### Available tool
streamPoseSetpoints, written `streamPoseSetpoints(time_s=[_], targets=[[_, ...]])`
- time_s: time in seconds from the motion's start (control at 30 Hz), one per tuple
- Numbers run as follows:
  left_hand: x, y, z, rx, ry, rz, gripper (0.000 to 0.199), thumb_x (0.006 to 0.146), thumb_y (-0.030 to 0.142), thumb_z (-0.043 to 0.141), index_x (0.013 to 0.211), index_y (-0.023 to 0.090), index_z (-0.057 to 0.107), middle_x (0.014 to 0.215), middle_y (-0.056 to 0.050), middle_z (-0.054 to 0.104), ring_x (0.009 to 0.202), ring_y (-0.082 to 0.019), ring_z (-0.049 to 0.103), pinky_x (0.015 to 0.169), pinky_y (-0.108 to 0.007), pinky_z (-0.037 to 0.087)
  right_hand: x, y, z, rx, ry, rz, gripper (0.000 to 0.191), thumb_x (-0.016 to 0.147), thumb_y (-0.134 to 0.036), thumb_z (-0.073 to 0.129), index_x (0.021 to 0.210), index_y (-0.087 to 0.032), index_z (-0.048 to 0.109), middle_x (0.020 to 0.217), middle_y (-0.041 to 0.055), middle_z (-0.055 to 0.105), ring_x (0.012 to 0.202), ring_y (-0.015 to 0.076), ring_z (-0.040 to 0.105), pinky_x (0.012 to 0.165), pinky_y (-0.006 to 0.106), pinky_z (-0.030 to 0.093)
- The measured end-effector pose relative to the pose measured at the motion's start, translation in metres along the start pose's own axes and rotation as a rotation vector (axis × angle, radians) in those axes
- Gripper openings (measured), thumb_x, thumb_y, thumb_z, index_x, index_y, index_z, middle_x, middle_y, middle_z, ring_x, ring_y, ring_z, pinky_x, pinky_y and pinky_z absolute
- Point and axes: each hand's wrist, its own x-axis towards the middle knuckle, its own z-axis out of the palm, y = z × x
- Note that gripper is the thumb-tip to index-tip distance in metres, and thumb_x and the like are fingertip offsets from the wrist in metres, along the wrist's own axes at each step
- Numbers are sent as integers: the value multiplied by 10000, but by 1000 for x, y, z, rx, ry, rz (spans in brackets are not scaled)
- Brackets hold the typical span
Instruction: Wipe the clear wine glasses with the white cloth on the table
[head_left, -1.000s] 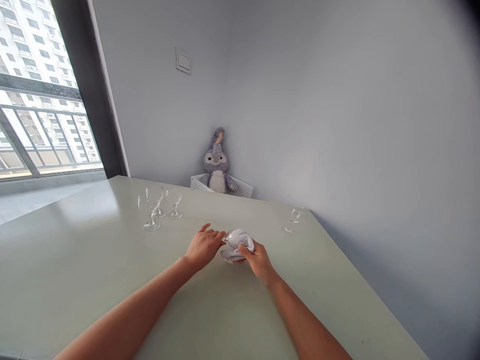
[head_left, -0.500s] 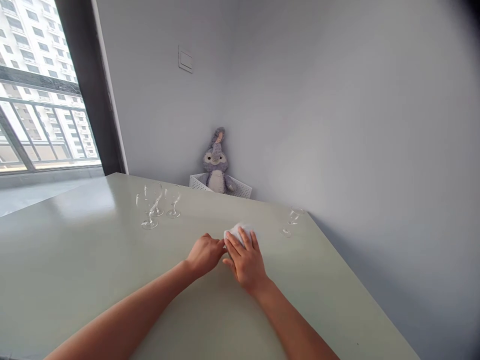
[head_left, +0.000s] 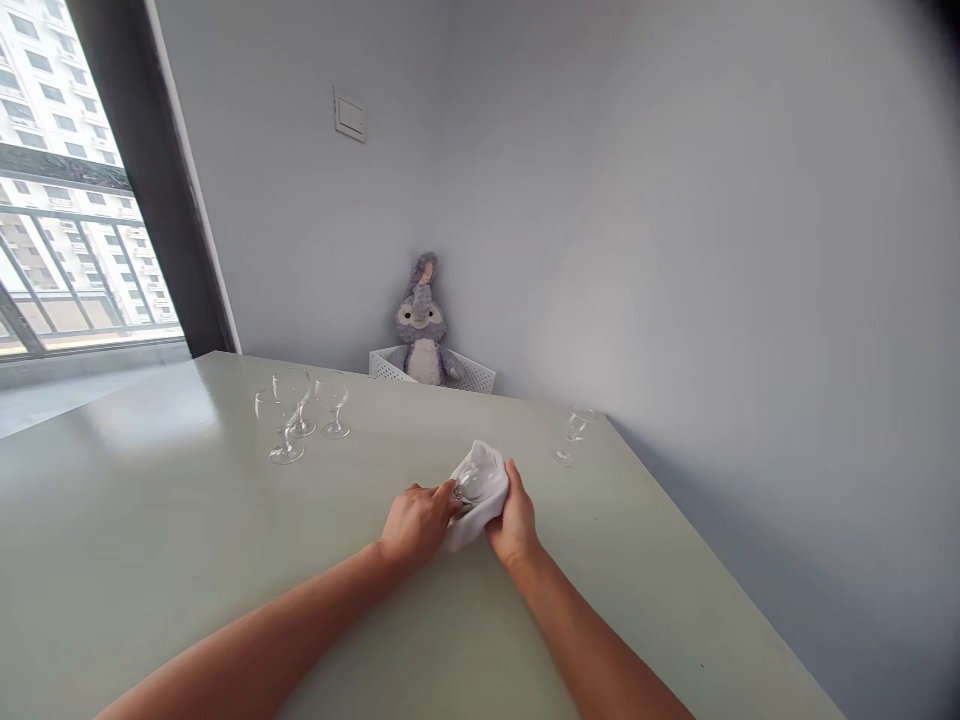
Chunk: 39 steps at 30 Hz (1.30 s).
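Note:
Above the middle of the table, my left hand grips a clear stemmed glass near its stem and foot, which the fingers partly hide. The glass is tilted, with its bowl resting in a white cloth. From the right, my right hand holds that cloth cupped around the bowl, thumb on the near rim of the cloth and the other fingers hidden beneath.
Three clear stemmed glasses stand grouped at the left on the pale green table. Another glass stands near the right edge. Behind the table, a grey plush rabbit sits in a white perforated basket against the wall.
My right hand has turned from lying over the cloth to cupping it from the right. The glass bowl inside the cloth now shows. The view has shifted slightly.

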Motion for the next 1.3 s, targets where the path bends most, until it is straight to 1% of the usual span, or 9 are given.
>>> streamPoseSetpoints(time_s=[0.13,0.3,0.6,0.7,0.83,0.93,1.03,1.13,1.3], targets=[[0,1,0,20,-42,-39,328,820,150,381,1134,148,474,730,-80,654,656,-215,589,624,-304,333,-19,20,15,-48,-94,-35,450,818,-595,385,984,-218,567,998,57,628,915,224,584,707,326,491],[1,-1,-6,-37,35,-14,371,833,156,341,1199,118,389,776,-88,639,720,-219,584,654,-316,346,-35,31,19,-563,-241,-362,272,867,-438,428,993,-228,546,911,43,627,823,187,582,714,291,452],[11,-10,-15,-395,-71,-262,309,868,250,270,1096,238,479,649,24,575,622,-138,529,590,-228,349,-22,17,2,-1535,-415,-968,299,767,-47,368,983,-164,539,888,72,611,802,206,523,690,308,387],[17,-21,-19,-516,36,-370,254,857,283,293,896,230,538,681,30,589,627,-122,523,595,-216,362,-26,17,3,-1683,-544,-1048,276,784,-84,416,1022,-138,544,841,84,608,768,212,511,678,331,377],[22,-40,-27,-469,324,-463,262,861,289,295,743,204,514,837,9,614,650,-121,521,600,-231,365,-41,19,11,-1518,-767,-1032,316,807,-461,525,983,-209,597,1014,62,609,953,240,478,826,372,363],[20,-42,-29,-393,420,-400,267,873,286,292,992,207,518,771,3,598,644,-143,520,617,-257,380,-44,12,15,-1241,-638,-959,341,843,-515,441,964,-251,621,1094,36,579,1036,227,447,905,378,337],[14,-28,-21,-304,393,-122,308,871,253,316,1111,183,495,724,-19,589,710,-173,534,708,-306,400,-38,2,15,-994,-372,-797,328,861,-431,450,1085,-223,570,1012,66,571,896,192,509,797,332,421],[5,-10,-9,-292,280,129,354,866,217,330,1189,185,469,810,-56,613,764,-188,546,756,-335,416,-29,1,13,-781,-327,-615,337,813,-415,533,1074,-205,566,941,48,568,794,168,540,680,276,458],[-1,1,5,-400,202,146,504,873,177,297,1367,236,222,1009,-68,601,945,-193,545,807,-329,444,-24,11,17,-576,-303,-515,227,785,-390,570,876,-188,620,816,14,580,785,167,556,711,267,445]])
